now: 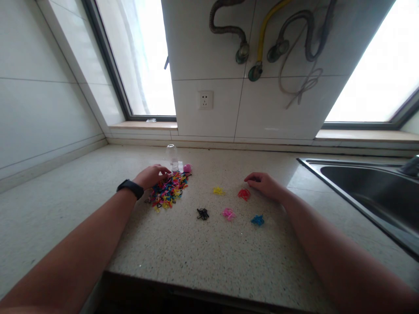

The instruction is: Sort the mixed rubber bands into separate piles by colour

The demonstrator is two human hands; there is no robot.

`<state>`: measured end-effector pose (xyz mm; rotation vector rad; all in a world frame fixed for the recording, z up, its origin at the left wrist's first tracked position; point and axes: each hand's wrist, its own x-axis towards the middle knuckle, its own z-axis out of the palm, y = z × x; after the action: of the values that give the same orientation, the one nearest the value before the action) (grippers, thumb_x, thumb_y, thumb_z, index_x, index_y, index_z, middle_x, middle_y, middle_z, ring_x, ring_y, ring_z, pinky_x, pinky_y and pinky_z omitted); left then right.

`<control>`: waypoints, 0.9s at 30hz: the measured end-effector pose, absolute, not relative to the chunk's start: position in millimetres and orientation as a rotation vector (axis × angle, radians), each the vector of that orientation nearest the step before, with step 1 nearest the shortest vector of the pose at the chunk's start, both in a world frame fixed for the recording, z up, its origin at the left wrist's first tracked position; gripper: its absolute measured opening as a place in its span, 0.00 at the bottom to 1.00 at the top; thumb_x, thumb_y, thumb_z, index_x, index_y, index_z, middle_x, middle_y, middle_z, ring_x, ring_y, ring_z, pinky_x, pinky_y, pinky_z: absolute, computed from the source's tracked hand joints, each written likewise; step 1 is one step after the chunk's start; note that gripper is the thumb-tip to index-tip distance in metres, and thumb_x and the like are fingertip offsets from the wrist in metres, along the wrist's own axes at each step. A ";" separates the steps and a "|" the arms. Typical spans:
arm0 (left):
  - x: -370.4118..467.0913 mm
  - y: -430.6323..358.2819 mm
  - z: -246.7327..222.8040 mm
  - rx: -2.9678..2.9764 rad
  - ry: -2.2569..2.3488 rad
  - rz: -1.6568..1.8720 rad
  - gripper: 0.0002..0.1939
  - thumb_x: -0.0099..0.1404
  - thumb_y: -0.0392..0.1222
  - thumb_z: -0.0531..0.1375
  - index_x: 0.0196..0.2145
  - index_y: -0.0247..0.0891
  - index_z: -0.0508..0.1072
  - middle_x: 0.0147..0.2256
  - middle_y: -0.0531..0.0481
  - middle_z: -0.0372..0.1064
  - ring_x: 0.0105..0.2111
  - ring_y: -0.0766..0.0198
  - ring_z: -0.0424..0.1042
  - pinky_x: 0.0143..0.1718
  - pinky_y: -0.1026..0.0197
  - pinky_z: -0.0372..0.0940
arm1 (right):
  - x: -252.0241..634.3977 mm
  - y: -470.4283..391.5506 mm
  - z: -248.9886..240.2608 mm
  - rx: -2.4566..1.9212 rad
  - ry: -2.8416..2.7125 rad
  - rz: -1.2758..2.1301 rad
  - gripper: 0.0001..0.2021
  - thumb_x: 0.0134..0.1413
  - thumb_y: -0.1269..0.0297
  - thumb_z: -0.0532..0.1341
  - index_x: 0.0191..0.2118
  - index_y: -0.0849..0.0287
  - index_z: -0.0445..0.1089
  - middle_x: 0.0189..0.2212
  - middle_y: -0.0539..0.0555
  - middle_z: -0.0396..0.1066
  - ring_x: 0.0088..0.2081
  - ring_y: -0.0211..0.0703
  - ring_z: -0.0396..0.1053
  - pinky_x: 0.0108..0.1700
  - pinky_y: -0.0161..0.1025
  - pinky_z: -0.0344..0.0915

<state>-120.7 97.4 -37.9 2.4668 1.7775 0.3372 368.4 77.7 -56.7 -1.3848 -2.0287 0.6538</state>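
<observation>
Where the left hand reaches, multicoloured bands lie just beside.

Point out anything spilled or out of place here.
The mixed pile by the left hand could pass for a spill: its colours are jumbled and loose on the counter. On the wall, the pale cord hangs in an untidy loop.

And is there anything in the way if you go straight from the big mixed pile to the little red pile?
Yes, the yellow pile lies between the mixed pile and the red pile. It looks low, so a hand could probably pass over it.
</observation>
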 end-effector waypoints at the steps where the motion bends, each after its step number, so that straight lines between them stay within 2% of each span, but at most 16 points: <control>1: -119.8 97.5 -39.0 2.476 1.784 0.339 0.16 0.71 0.47 0.57 0.50 0.35 0.71 0.48 0.43 0.69 0.45 0.58 0.71 0.47 0.50 0.69 | 368.1 77.5 -56.6 -1.386 -2.026 0.652 0.11 0.53 0.62 0.60 0.39 0.59 0.77 0.35 0.56 0.77 0.37 0.46 0.72 0.42 0.42 0.66; 12: -117.5 96.2 -40.5 2.536 1.767 0.380 0.16 0.70 0.46 0.58 0.50 0.35 0.70 0.49 0.43 0.68 0.45 0.58 0.71 0.47 0.49 0.69 | 367.6 77.5 -57.6 -1.403 -2.021 0.647 0.12 0.54 0.60 0.59 0.39 0.58 0.77 0.31 0.54 0.76 0.33 0.44 0.71 0.38 0.40 0.65; 20: -112.5 92.3 -34.6 2.457 1.765 0.481 0.16 0.70 0.46 0.58 0.51 0.35 0.70 0.50 0.42 0.68 0.46 0.57 0.70 0.47 0.49 0.69 | 365.6 75.9 -55.1 -1.414 -1.996 0.663 0.11 0.53 0.60 0.60 0.38 0.58 0.77 0.31 0.54 0.77 0.34 0.44 0.71 0.38 0.40 0.65; 24: -98.7 86.3 -21.3 2.378 1.682 0.595 0.14 0.70 0.47 0.57 0.45 0.34 0.73 0.43 0.46 0.71 0.40 0.60 0.72 0.43 0.54 0.68 | 365.3 74.8 -53.8 -1.424 -2.009 0.657 0.12 0.53 0.60 0.60 0.38 0.58 0.77 0.31 0.54 0.77 0.33 0.44 0.71 0.38 0.40 0.65; 27: -78.8 77.4 -8.9 2.311 1.552 0.681 0.14 0.68 0.49 0.57 0.39 0.35 0.75 0.33 0.50 0.73 0.32 0.64 0.70 0.36 0.62 0.64 | 366.3 76.1 -55.4 -1.418 -2.025 0.638 0.12 0.54 0.60 0.59 0.38 0.58 0.77 0.32 0.54 0.77 0.34 0.44 0.71 0.39 0.40 0.65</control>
<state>-78.8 77.4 -8.9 2.3114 1.5523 0.6808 366.3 76.1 -55.4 -1.4182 -2.0249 0.6380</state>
